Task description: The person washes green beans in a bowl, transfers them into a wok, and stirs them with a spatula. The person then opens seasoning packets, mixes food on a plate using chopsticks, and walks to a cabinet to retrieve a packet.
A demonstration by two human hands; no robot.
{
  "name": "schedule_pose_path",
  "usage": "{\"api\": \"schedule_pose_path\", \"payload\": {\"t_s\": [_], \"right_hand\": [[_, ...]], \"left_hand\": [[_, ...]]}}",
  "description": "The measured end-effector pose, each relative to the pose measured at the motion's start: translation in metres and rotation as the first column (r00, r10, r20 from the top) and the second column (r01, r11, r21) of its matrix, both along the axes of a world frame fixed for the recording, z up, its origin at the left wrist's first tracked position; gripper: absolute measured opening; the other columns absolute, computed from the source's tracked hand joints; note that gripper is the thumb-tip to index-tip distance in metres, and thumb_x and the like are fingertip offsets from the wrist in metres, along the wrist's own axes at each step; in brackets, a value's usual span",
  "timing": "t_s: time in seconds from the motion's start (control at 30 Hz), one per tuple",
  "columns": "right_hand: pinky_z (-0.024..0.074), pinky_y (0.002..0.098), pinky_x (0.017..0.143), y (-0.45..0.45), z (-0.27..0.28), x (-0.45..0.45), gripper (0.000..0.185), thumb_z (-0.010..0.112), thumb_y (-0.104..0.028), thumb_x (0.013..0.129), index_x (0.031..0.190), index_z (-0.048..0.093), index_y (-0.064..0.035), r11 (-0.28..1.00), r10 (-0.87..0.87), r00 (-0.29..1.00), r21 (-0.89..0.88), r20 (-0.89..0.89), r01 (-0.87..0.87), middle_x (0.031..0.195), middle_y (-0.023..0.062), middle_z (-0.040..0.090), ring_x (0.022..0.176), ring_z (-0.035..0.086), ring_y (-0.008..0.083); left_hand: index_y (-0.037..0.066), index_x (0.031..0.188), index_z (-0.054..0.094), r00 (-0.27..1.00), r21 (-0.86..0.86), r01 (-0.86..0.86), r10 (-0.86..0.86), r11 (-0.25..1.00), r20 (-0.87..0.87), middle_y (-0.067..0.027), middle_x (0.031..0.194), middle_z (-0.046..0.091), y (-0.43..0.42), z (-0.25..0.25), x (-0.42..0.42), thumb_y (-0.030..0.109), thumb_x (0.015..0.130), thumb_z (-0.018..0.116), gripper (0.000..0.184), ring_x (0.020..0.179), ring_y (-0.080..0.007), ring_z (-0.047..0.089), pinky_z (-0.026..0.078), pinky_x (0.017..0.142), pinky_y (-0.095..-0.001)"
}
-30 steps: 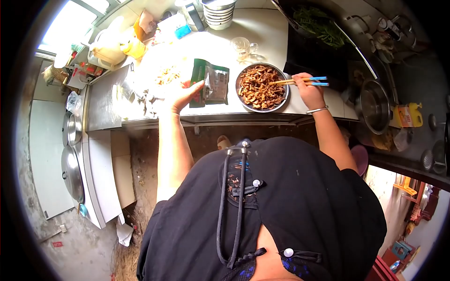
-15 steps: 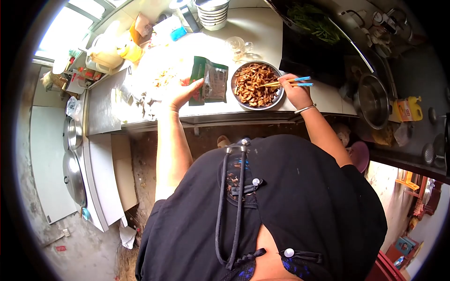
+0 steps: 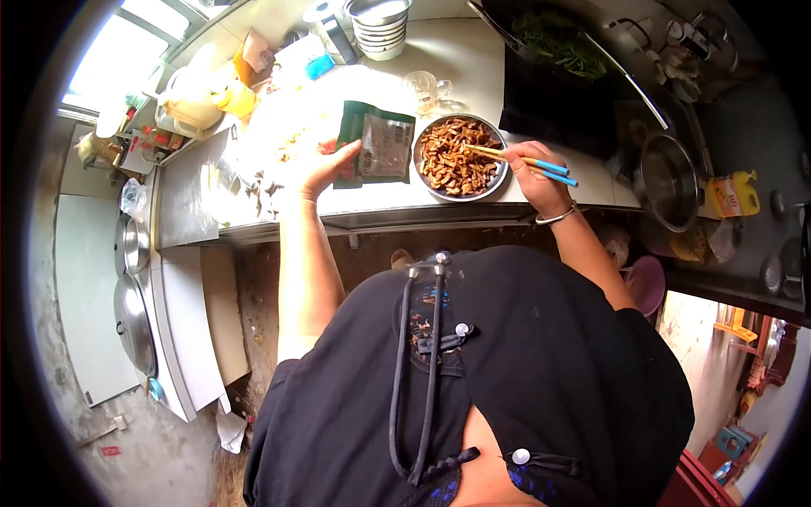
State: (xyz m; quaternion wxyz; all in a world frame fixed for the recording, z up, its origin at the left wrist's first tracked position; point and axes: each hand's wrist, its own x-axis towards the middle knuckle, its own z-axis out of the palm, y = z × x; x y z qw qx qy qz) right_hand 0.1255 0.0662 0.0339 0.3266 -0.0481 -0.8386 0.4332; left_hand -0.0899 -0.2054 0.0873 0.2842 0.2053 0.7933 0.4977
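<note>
My left hand (image 3: pixel 325 169) grips the left side of a green and silver packet (image 3: pixel 380 148) just above the counter, thumb on its face. Beside it, a round metal plate (image 3: pixel 498 179) is heaped with brown strips of food (image 3: pixel 457 159). In my right hand (image 3: pixel 541 175) is a pair of chopsticks (image 3: pixel 534 164) with blue ends, their tips in the food near the plate's upper right. A bracelet circles my right wrist. A glass mug (image 3: pixel 422 87) stands behind the plate.
Stacked metal bowls (image 3: pixel 380 29) stand at the back. A wok with green leaves (image 3: pixel 562 46) is at the back right, a metal basin (image 3: pixel 670 182) and yellow bottle (image 3: pixel 735 194) at the right. Bright glare hides part of the counter on the left.
The view has shifted a little. My right hand has turned, so the chopsticks now slope down toward the right, with their tips higher in the food. My left hand still holds the packet.
</note>
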Motion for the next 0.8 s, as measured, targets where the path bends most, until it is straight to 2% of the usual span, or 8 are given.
{"api": "schedule_pose_path", "payload": {"t_s": [0.07, 0.2, 0.37, 0.43, 0.63, 0.7, 0.77, 0.8], "right_hand": [[0.0454, 0.0274, 0.063, 0.002, -0.005, 0.002, 0.010, 0.060, -0.009, 0.083, 0.083, 0.063, 0.0003, 0.999, -0.050, 0.985, 0.022, 0.163, 0.047, 0.077, 0.0091, 0.061, 0.069, 0.058, 0.0181], [0.0451, 0.0271, 0.063, -0.002, -0.007, 0.003, 0.011, 0.061, -0.011, 0.083, 0.084, 0.062, 0.0006, 0.999, 0.041, 0.999, 0.012, -0.012, -0.041, 0.077, 0.0091, 0.061, 0.070, 0.058, 0.0174], [0.0466, 0.0283, 0.064, -0.001, -0.036, 0.001, 0.011, 0.060, -0.013, 0.083, 0.083, 0.064, -0.0025, 0.959, 0.169, 0.956, -0.265, 0.240, -0.103, 0.077, 0.0096, 0.063, 0.071, 0.060, 0.0196], [0.0471, 0.0268, 0.066, -0.017, -0.030, 0.004, 0.008, 0.061, -0.011, 0.080, 0.083, 0.064, -0.0032, 0.976, 0.185, 0.940, -0.162, 0.287, -0.143, 0.078, 0.0088, 0.063, 0.073, 0.061, 0.0188], [0.0477, 0.0268, 0.063, -0.019, -0.043, -0.013, 0.005, 0.062, -0.006, 0.079, 0.082, 0.064, -0.0035, 0.991, 0.121, 0.989, -0.074, 0.079, -0.116, 0.077, 0.0082, 0.064, 0.069, 0.061, 0.0191], [0.0475, 0.0259, 0.061, -0.010, -0.033, -0.015, 0.006, 0.059, -0.006, 0.082, 0.082, 0.064, -0.0019, 0.972, 0.094, 0.972, -0.230, 0.215, -0.044, 0.075, 0.0066, 0.064, 0.069, 0.061, 0.0137], [0.0481, 0.0257, 0.061, 0.010, -0.044, -0.019, 0.009, 0.058, -0.009, 0.084, 0.084, 0.063, -0.0013, 0.975, 0.072, 0.987, -0.219, 0.144, -0.039, 0.076, 0.0059, 0.064, 0.069, 0.061, 0.0141], [0.0482, 0.0243, 0.061, 0.014, -0.042, -0.019, 0.015, 0.054, -0.013, 0.088, 0.084, 0.061, 0.0000, 0.916, 0.072, 0.990, -0.401, 0.121, -0.018, 0.077, 0.0056, 0.064, 0.069, 0.060, 0.0136]], "left_hand": [[0.005, 0.086, 0.066, 0.999, 0.006, -0.034, 0.034, 0.999, -0.037, 0.0014, 0.067, 0.061, -0.006, -0.002, -0.002, 0.028, 0.079, 0.068, 0.024, 0.056, -0.0062, 0.053, 0.044, 0.054, -0.0213], [0.005, 0.085, 0.066, 0.984, 0.000, -0.098, 0.097, 0.995, -0.152, -0.0001, 0.064, 0.061, -0.028, -0.006, -0.015, 0.030, 0.079, 0.067, 0.026, 0.055, -0.0067, 0.054, 0.043, 0.053, -0.0219], [0.007, 0.081, 0.066, 0.968, 0.001, -0.126, 0.123, 0.992, -0.219, -0.0005, 0.061, 0.061, -0.046, -0.010, -0.019, 0.036, 0.079, 0.065, 0.030, 0.054, -0.0078, 0.054, 0.043, 0.054, -0.0236], [0.006, 0.079, 0.066, 0.965, -0.058, -0.133, 0.116, 0.989, -0.236, -0.0004, 0.060, 0.060, -0.053, -0.013, -0.020, 0.035, 0.079, 0.066, 0.029, 0.054, -0.0074, 0.054, 0.043, 0.054, -0.0232], [0.006, 0.080, 0.067, 0.978, -0.022, -0.166, 0.162, 0.986, -0.132, 0.0004, 0.064, 0.061, -0.041, -0.005, -0.006, 0.032, 0.078, 0.068, 0.026, 0.054, -0.0063, 0.053, 0.043, 0.053, -0.0222], [0.006, 0.091, 0.065, 0.998, 0.007, -0.036, 0.037, 0.999, -0.045, 0.0025, 0.072, 0.061, -0.032, 0.004, -0.004, 0.030, 0.079, 0.068, 0.027, 0.059, -0.0050, 0.052, 0.043, 0.055, -0.0208], [0.006, 0.094, 0.066, 1.000, 0.037, -0.013, 0.014, 0.999, -0.024, 0.0022, 0.075, 0.063, -0.019, 0.008, -0.001, 0.032, 0.079, 0.068, 0.030, 0.062, -0.0052, 0.053, 0.044, 0.058, -0.0212], [0.006, 0.095, 0.066, 1.000, -0.014, -0.011, 0.010, 1.000, -0.021, 0.0020, 0.077, 0.063, -0.012, 0.010, 0.001, 0.032, 0.079, 0.067, 0.030, 0.063, -0.0053, 0.054, 0.045, 0.059, -0.0211]]}}
